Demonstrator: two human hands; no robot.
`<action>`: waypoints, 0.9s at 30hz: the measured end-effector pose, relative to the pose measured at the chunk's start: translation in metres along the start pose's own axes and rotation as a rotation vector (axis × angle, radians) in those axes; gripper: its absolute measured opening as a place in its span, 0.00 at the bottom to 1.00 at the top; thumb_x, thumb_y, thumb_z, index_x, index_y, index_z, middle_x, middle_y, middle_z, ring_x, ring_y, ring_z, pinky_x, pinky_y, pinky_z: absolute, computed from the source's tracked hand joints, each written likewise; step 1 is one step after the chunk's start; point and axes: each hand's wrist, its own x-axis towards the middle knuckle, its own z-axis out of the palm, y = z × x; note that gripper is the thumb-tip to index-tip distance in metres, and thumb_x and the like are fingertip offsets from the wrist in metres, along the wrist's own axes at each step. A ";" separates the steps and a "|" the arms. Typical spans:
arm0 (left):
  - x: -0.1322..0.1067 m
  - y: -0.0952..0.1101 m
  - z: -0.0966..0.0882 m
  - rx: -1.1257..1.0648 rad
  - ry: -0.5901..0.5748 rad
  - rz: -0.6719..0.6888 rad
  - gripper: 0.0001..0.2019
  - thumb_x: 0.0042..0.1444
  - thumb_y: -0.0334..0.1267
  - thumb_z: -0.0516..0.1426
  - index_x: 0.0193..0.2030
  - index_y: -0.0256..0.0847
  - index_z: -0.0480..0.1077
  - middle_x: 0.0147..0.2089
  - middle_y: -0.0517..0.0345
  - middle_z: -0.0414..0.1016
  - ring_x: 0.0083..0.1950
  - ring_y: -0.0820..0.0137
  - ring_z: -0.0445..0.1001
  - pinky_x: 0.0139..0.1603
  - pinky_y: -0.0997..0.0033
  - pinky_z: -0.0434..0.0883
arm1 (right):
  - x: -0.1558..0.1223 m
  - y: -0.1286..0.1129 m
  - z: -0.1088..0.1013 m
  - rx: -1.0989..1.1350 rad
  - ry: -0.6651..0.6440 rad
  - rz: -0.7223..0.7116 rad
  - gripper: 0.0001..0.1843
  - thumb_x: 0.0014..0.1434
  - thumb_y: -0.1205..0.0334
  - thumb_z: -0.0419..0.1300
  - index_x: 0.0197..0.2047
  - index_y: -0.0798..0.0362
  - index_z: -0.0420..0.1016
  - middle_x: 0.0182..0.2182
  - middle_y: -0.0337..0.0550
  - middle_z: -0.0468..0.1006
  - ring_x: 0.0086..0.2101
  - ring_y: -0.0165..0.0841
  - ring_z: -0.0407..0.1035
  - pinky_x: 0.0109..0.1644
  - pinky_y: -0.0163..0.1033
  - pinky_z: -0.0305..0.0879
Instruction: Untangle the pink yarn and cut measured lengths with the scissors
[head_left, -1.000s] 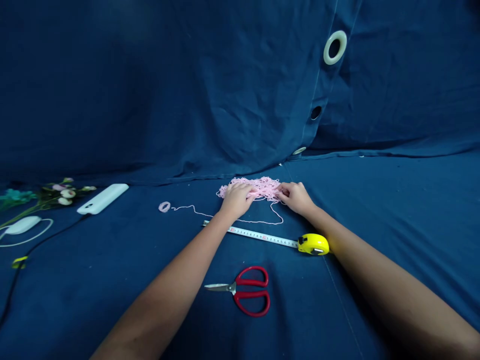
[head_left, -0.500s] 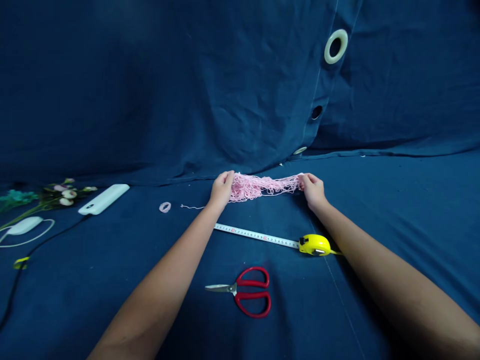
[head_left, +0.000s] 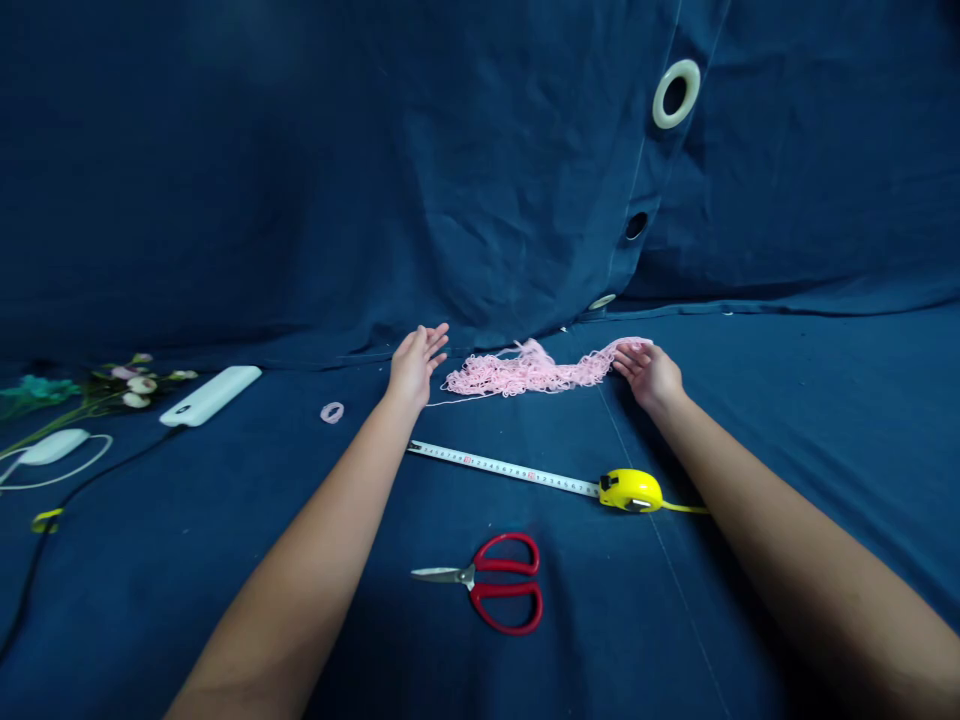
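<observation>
A tangled bundle of pink yarn stretches across the blue cloth between my two hands. My left hand is off its left end, fingers spread and nothing in them. At the opposite end, the yarn rises into my right hand, which grips it by the thumb and fingertips. One loose strand runs from the bundle toward my left wrist. Nearer to me, a yellow tape measure lies with its white blade pulled out to the left. Below it rest red-handled scissors, blades pointing left.
A small pink yarn ring lies left of my left hand. Farther left are a white power bank with a black cable, artificial flowers and a white oval device. Behind hangs a blue curtain with ring holes.
My left hand has let go of the yarn, opened and moved left. My right hand has shifted right with its end, and the bundle's left part now lies loose on the cloth.
</observation>
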 end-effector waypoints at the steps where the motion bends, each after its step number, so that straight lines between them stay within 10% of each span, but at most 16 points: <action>1: -0.003 -0.003 0.001 0.113 -0.019 0.050 0.16 0.68 0.54 0.56 0.42 0.43 0.71 0.56 0.48 0.82 0.54 0.63 0.80 0.46 0.67 0.75 | 0.000 0.001 0.000 -0.011 0.004 0.024 0.14 0.59 0.47 0.60 0.36 0.47 0.64 0.30 0.41 0.77 0.29 0.35 0.74 0.35 0.42 0.77; 4: -0.016 -0.016 0.008 0.519 -0.222 0.157 0.14 0.63 0.52 0.61 0.41 0.43 0.75 0.47 0.52 0.82 0.48 0.62 0.78 0.47 0.65 0.74 | -0.007 -0.001 0.003 -0.174 0.058 0.025 0.16 0.56 0.49 0.63 0.45 0.47 0.70 0.32 0.39 0.75 0.30 0.34 0.71 0.35 0.41 0.75; 7: -0.031 -0.023 0.015 0.893 -0.474 0.287 0.11 0.60 0.49 0.64 0.42 0.45 0.77 0.49 0.53 0.81 0.52 0.57 0.77 0.53 0.59 0.72 | -0.022 -0.010 0.009 -0.571 0.031 -0.314 0.20 0.58 0.51 0.63 0.52 0.48 0.76 0.40 0.45 0.75 0.39 0.40 0.72 0.48 0.49 0.74; 10: -0.039 -0.020 0.020 1.113 -0.508 0.415 0.09 0.63 0.48 0.62 0.44 0.46 0.77 0.54 0.51 0.80 0.61 0.52 0.74 0.60 0.52 0.69 | -0.037 -0.018 0.018 -0.857 -0.232 -0.601 0.22 0.64 0.50 0.62 0.58 0.48 0.78 0.48 0.52 0.74 0.49 0.47 0.71 0.60 0.55 0.67; 16: -0.041 -0.014 0.020 1.111 -0.631 0.379 0.30 0.61 0.59 0.62 0.66 0.51 0.69 0.71 0.49 0.70 0.69 0.48 0.68 0.66 0.48 0.66 | -0.048 -0.010 0.029 -1.048 -0.605 -0.592 0.18 0.66 0.48 0.62 0.53 0.46 0.83 0.51 0.51 0.77 0.55 0.49 0.70 0.63 0.57 0.63; 23: -0.032 -0.022 0.012 1.256 -0.300 0.232 0.18 0.69 0.53 0.52 0.40 0.45 0.78 0.57 0.45 0.79 0.61 0.47 0.74 0.63 0.44 0.66 | -0.030 -0.015 0.023 -0.576 -0.183 -0.398 0.14 0.62 0.48 0.62 0.38 0.49 0.80 0.31 0.41 0.75 0.33 0.37 0.70 0.42 0.44 0.72; 27: -0.029 -0.027 0.006 1.308 -0.121 0.214 0.16 0.61 0.48 0.61 0.53 0.45 0.76 0.65 0.38 0.74 0.68 0.40 0.67 0.68 0.36 0.61 | -0.019 -0.009 0.023 -0.213 -0.054 -0.210 0.16 0.59 0.48 0.63 0.44 0.50 0.78 0.34 0.42 0.81 0.33 0.37 0.75 0.41 0.44 0.76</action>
